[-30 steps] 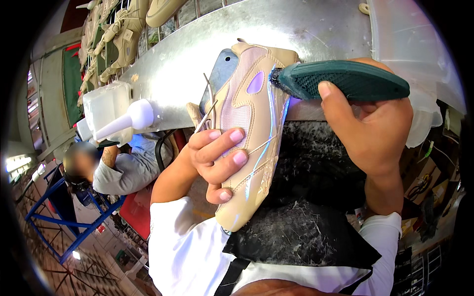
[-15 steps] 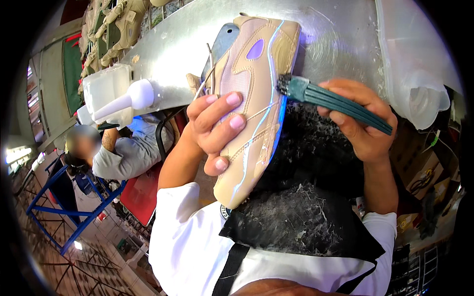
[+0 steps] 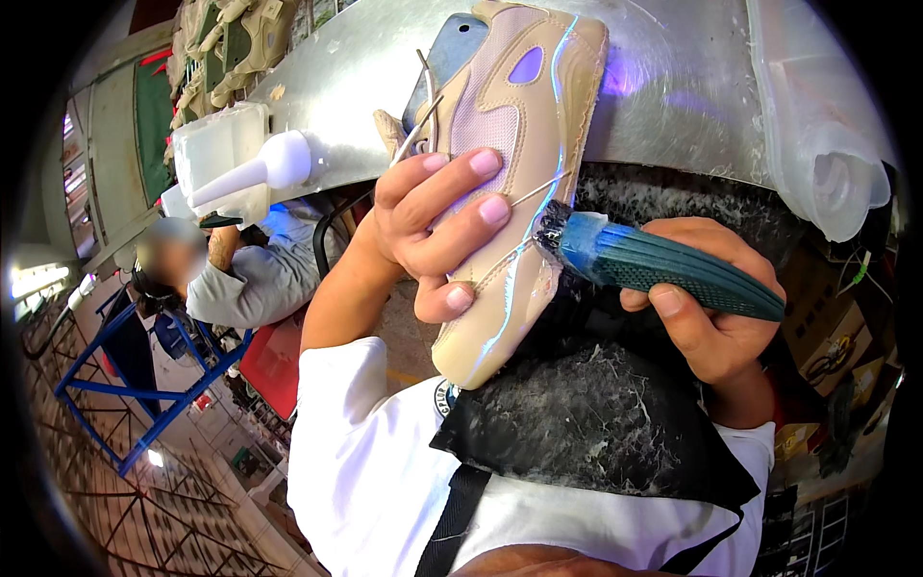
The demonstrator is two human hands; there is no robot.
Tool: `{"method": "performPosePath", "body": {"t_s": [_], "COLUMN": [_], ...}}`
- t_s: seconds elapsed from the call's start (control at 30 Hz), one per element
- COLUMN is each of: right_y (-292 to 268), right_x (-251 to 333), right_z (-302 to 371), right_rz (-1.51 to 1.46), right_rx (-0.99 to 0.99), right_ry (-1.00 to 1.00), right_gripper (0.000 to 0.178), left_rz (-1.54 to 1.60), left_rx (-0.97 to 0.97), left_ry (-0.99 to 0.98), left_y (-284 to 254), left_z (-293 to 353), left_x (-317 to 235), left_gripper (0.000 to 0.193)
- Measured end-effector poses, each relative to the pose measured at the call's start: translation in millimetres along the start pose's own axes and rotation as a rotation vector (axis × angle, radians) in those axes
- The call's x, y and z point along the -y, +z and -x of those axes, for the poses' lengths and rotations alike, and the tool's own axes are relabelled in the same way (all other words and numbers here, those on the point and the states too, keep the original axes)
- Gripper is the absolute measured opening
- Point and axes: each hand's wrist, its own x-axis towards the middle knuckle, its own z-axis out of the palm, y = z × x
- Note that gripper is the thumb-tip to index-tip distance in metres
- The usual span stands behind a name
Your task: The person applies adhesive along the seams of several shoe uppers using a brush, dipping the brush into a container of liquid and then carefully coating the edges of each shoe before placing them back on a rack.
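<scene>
My left hand (image 3: 437, 226) is wrapped round a beige shoe upper (image 3: 534, 125) with mesh panels and a loose lace, holding it tilted above my lap. A dark blue-grey shoe last (image 3: 444, 58) shows inside its opening. Along the lower side runs a glowing bluish line, with a wet-looking sheen near the edge. My right hand (image 3: 716, 298) grips a dark green brush (image 3: 683, 269) by its ribbed handle. The brush's dark bristles touch the lower edge of the upper, about midway along its length.
A metal worktable (image 3: 673, 125) lies beyond the shoe. On its left stand a translucent container (image 3: 216, 144) and a white long-nosed bottle (image 3: 284, 159); at the right hangs translucent plastic (image 3: 836, 192). Another person (image 3: 255, 284) sits to the left. A black dusty apron (image 3: 606, 423) covers my lap.
The brush has slid along the lower edge of the upper, toward me. The shoe has shifted slightly up and to the right in my left hand.
</scene>
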Motion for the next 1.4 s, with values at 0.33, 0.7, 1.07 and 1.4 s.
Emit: {"method": "performPosePath", "body": {"t_s": [0.33, 0.7, 1.07, 1.4], "right_y": [-10, -20, 5, -24], "right_x": [0, 9, 43, 21], "right_z": [-15, -19, 26, -4], "right_rz": [0.039, 0.032, -0.009, -0.245], "right_rx": [0.110, 0.231, 0.075, -0.124], "right_ry": [-0.190, -0.308, -0.071, 0.146], "right_gripper": [0.022, 0.023, 0.032, 0.020], "left_rz": [0.020, 0.047, 0.027, 0.021], "left_rx": [0.062, 0.154, 0.167, 0.143], "left_ry": [0.063, 0.101, 0.063, 0.058], "left_y": [-6, -15, -15, -10], "left_z": [-9, -25, -46, -50], "left_x": [8, 13, 10, 6], "left_gripper": [0.060, 0.055, 0.047, 0.045]}}
